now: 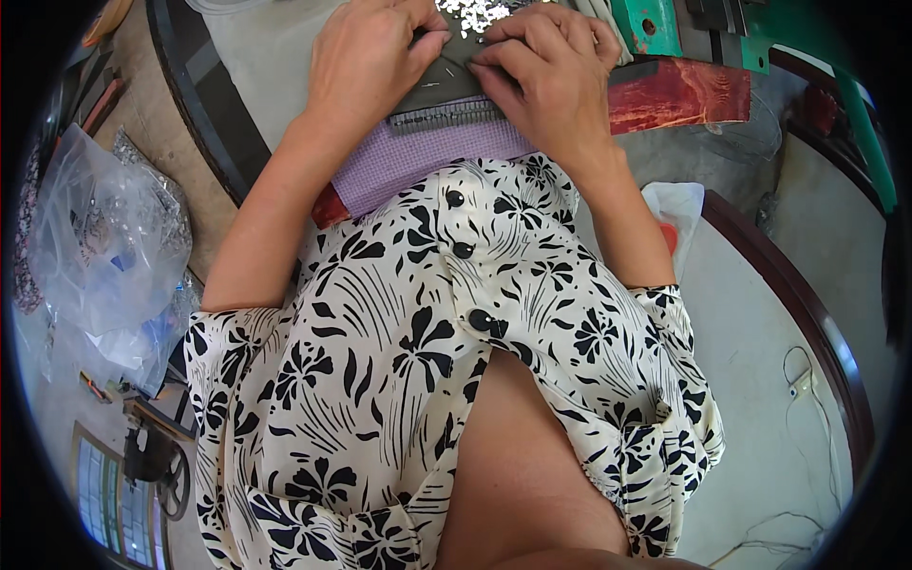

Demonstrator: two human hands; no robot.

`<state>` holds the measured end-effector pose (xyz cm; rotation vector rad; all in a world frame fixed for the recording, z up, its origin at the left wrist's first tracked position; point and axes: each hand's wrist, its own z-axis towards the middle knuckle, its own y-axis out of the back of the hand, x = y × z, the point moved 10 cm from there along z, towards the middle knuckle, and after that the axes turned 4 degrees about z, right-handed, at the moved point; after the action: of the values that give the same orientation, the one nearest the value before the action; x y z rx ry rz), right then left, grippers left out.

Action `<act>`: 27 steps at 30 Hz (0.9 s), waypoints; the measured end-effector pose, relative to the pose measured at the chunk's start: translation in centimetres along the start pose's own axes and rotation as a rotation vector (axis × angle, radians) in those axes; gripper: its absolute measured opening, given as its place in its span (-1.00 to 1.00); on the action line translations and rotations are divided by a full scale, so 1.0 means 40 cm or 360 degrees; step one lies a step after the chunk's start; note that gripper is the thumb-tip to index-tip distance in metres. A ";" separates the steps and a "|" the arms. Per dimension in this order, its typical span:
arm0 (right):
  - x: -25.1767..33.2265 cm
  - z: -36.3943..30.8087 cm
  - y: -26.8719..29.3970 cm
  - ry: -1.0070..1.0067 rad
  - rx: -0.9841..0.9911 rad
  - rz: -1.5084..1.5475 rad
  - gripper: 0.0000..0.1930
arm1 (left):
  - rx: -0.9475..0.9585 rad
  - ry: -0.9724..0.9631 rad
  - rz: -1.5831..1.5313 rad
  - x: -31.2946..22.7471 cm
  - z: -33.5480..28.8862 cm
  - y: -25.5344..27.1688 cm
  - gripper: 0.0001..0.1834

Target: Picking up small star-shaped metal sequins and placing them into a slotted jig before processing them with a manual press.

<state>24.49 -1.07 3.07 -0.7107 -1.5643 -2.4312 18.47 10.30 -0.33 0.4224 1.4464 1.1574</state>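
Note:
My left hand [375,47] is at the upper middle, its fingers curled and the thumb and forefinger pressed together. Opposite it, my right hand [556,71] has bent fingers with thumb and forefinger close together. Whatever either pinches is too small or hidden. Between and beyond them lies a pile of small shiny silver pieces [472,13]. A dark grey mat [445,85] lies beneath, with a few loose thin slivers on it. Closer to me, a dark comb-like strip [446,116] with a row of fine metal teeth rests by a purple checked cloth [408,161].
A red wood-grained board [676,95] and a green metal frame [646,28] stand at the right. Clear plastic bags [109,237] hang at the left. Below them is a machine with a wheel [174,480]. A thin cord [803,385] lies at lower right.

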 end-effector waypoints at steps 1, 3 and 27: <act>-0.009 -0.009 -0.005 -0.0003 -0.0003 -0.0001 -0.89 | -0.0013 -0.0034 0.0046 0.005 -0.003 -0.003 -0.87; -0.011 -0.046 0.017 0.0153 -0.0295 -0.0003 -0.87 | -0.0025 -0.0073 0.0091 0.006 -0.010 -0.002 -0.85; -0.031 -0.058 0.010 0.0028 -0.0214 -0.0064 -0.85 | 0.0477 0.0059 -0.0387 0.082 0.010 -0.036 -0.83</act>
<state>25.02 -3.47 2.04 -0.6836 -1.4327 -2.5841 18.47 12.45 -3.24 0.4189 1.6606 0.7608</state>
